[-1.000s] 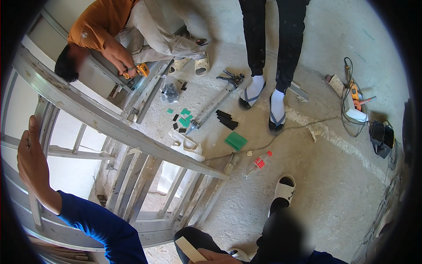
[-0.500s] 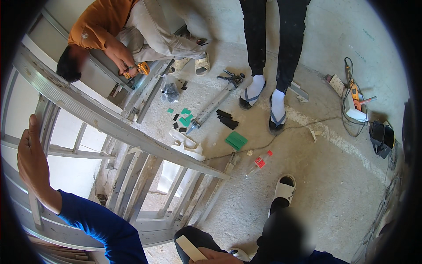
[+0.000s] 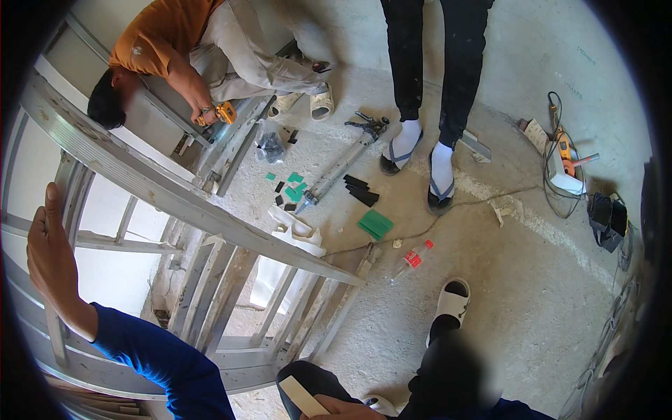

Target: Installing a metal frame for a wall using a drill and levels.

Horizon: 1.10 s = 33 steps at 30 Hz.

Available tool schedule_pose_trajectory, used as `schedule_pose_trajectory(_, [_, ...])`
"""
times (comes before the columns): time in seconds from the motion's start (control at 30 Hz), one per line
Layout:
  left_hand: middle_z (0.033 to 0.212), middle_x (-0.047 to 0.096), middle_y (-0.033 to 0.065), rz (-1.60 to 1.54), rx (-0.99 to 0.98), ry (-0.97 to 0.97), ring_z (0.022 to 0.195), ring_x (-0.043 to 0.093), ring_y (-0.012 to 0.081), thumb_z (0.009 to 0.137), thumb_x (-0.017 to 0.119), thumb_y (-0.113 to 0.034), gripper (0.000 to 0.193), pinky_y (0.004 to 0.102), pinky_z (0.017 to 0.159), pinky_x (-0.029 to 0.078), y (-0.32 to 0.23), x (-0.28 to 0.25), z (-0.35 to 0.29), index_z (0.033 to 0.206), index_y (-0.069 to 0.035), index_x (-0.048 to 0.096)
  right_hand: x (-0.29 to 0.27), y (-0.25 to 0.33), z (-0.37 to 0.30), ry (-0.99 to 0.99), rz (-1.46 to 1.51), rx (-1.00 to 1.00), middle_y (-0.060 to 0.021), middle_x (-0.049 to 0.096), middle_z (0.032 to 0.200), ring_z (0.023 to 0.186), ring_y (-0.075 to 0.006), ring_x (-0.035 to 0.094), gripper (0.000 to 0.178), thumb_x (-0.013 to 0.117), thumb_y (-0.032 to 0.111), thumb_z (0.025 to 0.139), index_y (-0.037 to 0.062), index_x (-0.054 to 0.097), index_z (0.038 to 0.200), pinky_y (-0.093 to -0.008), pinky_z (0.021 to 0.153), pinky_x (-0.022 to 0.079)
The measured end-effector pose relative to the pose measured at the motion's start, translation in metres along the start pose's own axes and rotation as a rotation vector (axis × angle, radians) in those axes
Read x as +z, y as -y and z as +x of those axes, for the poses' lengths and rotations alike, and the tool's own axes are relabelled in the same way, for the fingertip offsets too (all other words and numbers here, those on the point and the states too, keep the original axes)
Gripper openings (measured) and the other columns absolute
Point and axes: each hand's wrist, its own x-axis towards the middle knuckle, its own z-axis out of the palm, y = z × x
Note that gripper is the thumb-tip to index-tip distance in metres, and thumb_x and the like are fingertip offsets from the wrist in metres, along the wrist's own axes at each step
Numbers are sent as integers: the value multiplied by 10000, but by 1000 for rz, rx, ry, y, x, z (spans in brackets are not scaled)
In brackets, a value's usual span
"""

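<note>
My left hand (image 3: 53,264) is raised at the far left, against a grey upright of a ladder-like metal frame (image 3: 203,210). One finger points up along the bar and the others bend around it, partly hidden. Low in the middle, my right hand (image 3: 346,409) holds a flat, pale beige strip (image 3: 302,396) in front of my dark-clothed knee. The strip's lower end disappears into the fingers.
A co-worker in orange (image 3: 157,42) crouches at the far left with a yellow power tool (image 3: 225,112). Another person's legs (image 3: 462,70) stand at the back. On the floor lie a caulking gun (image 3: 343,164), green pads (image 3: 376,224), a plastic bottle (image 3: 413,260) and corded tools (image 3: 564,150).
The co-worker's head and arm have shifted slightly around the yellow power tool. My hands, the strip and the metal frame hold nearly the same places.
</note>
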Motion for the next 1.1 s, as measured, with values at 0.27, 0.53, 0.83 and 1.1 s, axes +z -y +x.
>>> schedule_pose_trajectory(0.27, [1139, 710, 134, 2, 19, 2, 1079, 677, 342, 845, 372, -821, 838, 551, 917, 532, -1, -3, 0, 1234, -146, 680, 0, 2, 1, 1, -28, 6, 9, 441, 793, 654, -82, 398, 188, 750, 129, 870, 67, 729, 1047, -280, 572, 301])
schedule_pose_trajectory(0.53, [1145, 708, 139, 1, 15, -1, 1074, 678, 347, 848, 374, -818, 842, 550, 905, 538, 1, -2, 1, 1238, -135, 677, -2, 1, 1, 19, -72, -11, 11, 441, 788, 643, -80, 395, 195, 751, 141, 872, 72, 729, 1052, -278, 568, 301])
schedule_pose_trajectory(0.83, [1133, 710, 142, 3, -2, 1, 1083, 674, 344, 833, 366, -837, 867, 554, 915, 531, -1, -2, 0, 1233, -134, 679, -2, 2, 1, 10, -43, -8, 11, 430, 780, 651, -84, 385, 202, 751, 158, 877, 69, 727, 1057, -282, 570, 294])
schedule_pose_trajectory(1.1, [1108, 720, 130, 7, 13, -3, 1048, 691, 330, 849, 363, -822, 825, 533, 886, 550, -3, -3, 0, 1211, -159, 694, 0, -7, 1, -1, -37, -76, 11, 423, 767, 646, -88, 377, 204, 755, 155, 872, 74, 731, 1058, -283, 570, 289])
